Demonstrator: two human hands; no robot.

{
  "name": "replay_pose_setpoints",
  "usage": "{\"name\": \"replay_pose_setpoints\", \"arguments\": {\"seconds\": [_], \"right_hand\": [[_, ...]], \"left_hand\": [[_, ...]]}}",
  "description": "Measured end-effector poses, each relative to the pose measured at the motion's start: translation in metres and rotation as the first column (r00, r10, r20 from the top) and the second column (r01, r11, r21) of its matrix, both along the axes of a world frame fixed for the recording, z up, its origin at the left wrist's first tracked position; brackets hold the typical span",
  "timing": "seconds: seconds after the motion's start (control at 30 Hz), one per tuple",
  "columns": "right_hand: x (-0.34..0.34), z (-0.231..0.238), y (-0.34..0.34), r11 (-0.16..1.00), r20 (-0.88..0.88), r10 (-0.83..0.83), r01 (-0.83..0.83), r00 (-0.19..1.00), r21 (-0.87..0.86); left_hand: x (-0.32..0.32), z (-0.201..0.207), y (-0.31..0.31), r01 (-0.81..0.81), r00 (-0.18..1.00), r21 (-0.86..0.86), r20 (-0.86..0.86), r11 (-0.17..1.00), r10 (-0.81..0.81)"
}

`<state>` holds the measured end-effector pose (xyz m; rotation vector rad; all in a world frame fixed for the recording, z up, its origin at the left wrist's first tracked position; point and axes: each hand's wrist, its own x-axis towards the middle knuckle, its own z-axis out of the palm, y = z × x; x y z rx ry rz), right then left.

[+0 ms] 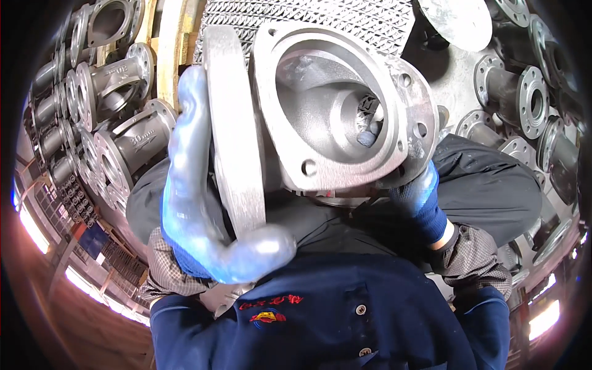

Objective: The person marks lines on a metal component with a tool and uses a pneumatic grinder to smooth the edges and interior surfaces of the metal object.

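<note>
Above my lap I hold a grey cast-metal valve body (303, 114). Its four-cornered opening, with bolt holes at the corners, faces up and shows a hollow inside with a round bore to the right. My left hand (190, 185), in a blue coated glove, spans the thick left flange (231, 117), fingers along its outer face and thumb by its near edge. At the right end, my gloved right hand (422, 192) grips the drilled right flange (419, 111) from below. Most of that hand's fingers are hidden behind the metal; some blue fingertips (366, 138) show through the bore.
Beyond the valve body lies a textured metal mesh panel (308, 18). To its left is a wooden pallet (169, 46), and a round metal disc (459, 21) is at the upper right. Dark flanged castings (132, 145) crowd the left, and more flanged castings (515, 98) stand at the right.
</note>
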<state>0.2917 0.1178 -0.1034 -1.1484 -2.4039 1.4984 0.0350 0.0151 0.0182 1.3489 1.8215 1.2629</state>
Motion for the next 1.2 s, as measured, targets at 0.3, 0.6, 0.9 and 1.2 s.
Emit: {"name": "replay_pose_setpoints", "arguments": {"seconds": [0.3,0.6,0.9,1.2], "right_hand": [[-0.021,0.020,0.013,0.997,0.012,-0.008,0.009,1.000,-0.078],[-0.029,-0.001,0.015,0.998,-0.228,-0.034,0.047,0.973,0.051],[-0.071,-0.011,0.017,0.683,-0.358,-0.663,0.337,0.657,-0.648],[-0.082,-0.018,0.036,0.986,-0.474,-0.056,-0.027,0.879,-0.167]], "left_hand": [[0.034,-0.018,0.025,-0.388,0.836,0.263,0.505,0.883,0.217],[-0.018,-0.010,-0.007,-0.279,0.958,-0.161,0.014,0.947,0.285],[-0.049,-0.037,-0.033,-0.175,0.852,-0.060,-0.510,0.983,0.121],[-0.041,-0.019,-0.041,-0.219,0.877,0.071,-0.423,0.973,0.228]]}}
